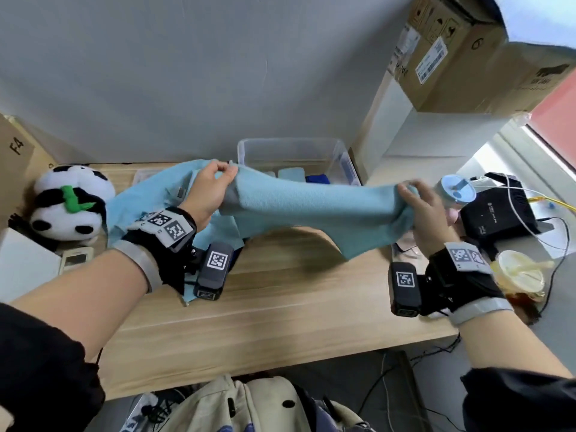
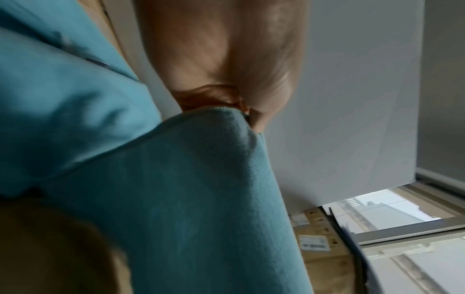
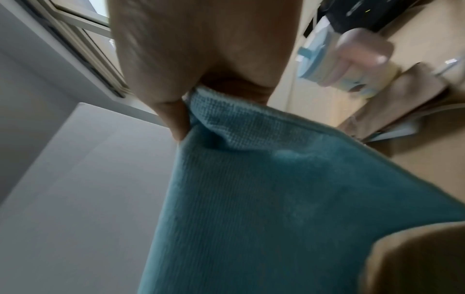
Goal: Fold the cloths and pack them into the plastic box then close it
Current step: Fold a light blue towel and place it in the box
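A light blue cloth (image 1: 311, 210) hangs stretched in the air above the wooden table (image 1: 280, 307). My left hand (image 1: 215, 185) pinches its left corner and my right hand (image 1: 417, 201) pinches its right corner. Both wrist views show the pinches close up: cloth (image 2: 188, 189) under my left hand (image 2: 241, 111), cloth (image 3: 264, 189) under my right hand (image 3: 186, 111). Another light blue cloth (image 1: 140, 201) lies crumpled on the table under my left wrist. The clear plastic box (image 1: 293, 151) stands open at the back by the wall, with folded blue cloths (image 1: 291, 175) inside.
A panda plush (image 1: 70, 204) sits at the left. At the right are a black device (image 1: 498, 213) with cables, a blue-lidded cup (image 1: 456, 191) and an iced drink cup (image 1: 519, 275). Cardboard boxes (image 1: 467, 51) are stacked at the back right. A bag (image 1: 237, 406) lies below the table's front edge.
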